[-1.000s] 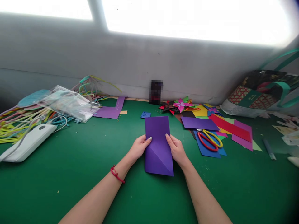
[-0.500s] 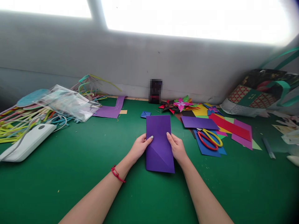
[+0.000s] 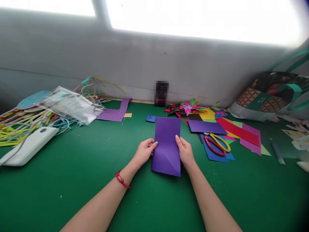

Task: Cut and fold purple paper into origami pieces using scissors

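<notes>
A tall rectangle of purple paper [image 3: 167, 145] is held up over the green table between both hands. A diagonal crease runs across its lower half. My left hand [image 3: 145, 151] pinches its left edge, thumb in front and fingers behind. On the opposite edge, my right hand [image 3: 185, 151] grips the sheet in the same way, its thumb lying on the front. Just beyond the paper's top edge lies a small folded blue paper piece [image 3: 151, 118].
Scissors [image 3: 218, 144] with red and yellow handles rest on coloured paper sheets at right, near folded paper flowers [image 3: 188, 108]. Pipe cleaners [image 3: 14, 135], a clear plastic bag [image 3: 74, 104] and a white power strip [image 3: 31, 145] fill the left. A patterned bag [image 3: 259, 101] stands at far right.
The purple paper has shifted slightly right at its top and tilted a little, its bottom edge rising. Both hands keep their hold, and the right one sits a touch further right.
</notes>
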The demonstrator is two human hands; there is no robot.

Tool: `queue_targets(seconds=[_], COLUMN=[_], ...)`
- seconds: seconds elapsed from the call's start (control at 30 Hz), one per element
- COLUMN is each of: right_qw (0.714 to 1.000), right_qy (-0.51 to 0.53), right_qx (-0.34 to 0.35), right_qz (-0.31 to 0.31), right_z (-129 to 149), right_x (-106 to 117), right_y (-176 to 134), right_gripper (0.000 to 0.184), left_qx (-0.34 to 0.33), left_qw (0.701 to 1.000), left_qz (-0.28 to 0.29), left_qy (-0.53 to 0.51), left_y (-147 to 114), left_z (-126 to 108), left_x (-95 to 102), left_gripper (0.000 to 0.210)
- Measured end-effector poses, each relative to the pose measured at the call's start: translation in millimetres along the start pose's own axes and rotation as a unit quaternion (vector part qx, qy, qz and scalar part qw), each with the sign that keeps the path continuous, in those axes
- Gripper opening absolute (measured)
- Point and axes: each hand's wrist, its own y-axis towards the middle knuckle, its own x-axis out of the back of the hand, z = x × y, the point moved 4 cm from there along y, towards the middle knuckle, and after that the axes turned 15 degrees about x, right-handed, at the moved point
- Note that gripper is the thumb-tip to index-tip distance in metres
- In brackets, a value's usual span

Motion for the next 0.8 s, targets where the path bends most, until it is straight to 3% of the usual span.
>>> queue_targets(seconds=[0.27,0.5,0.8], right_qw=[0.997,0.996,0.997], right_qy=[0.067,0.079,0.071], right_qx=[-0.028,-0.037,-0.04], right_qz=[0.0,-0.015,-0.012], right_z=[-1,-1,2], right_x=[-2,0,-3], right_y=[-1,-1,-1], right_gripper=[0.03,0.03,0.029], left_qx=[0.001,-0.003,-0.037], left_qw=[0.997,0.999,0.998], left_qz=[0.053,0.042,0.05], left_qy=[-0.064,0.002,-0.023], left_y=[-9,-11,-13], left_z=[-9,-10,-12], left_x=[-1.3,-3.0,-1.7], left_gripper=[0.03,0.037,0.035])
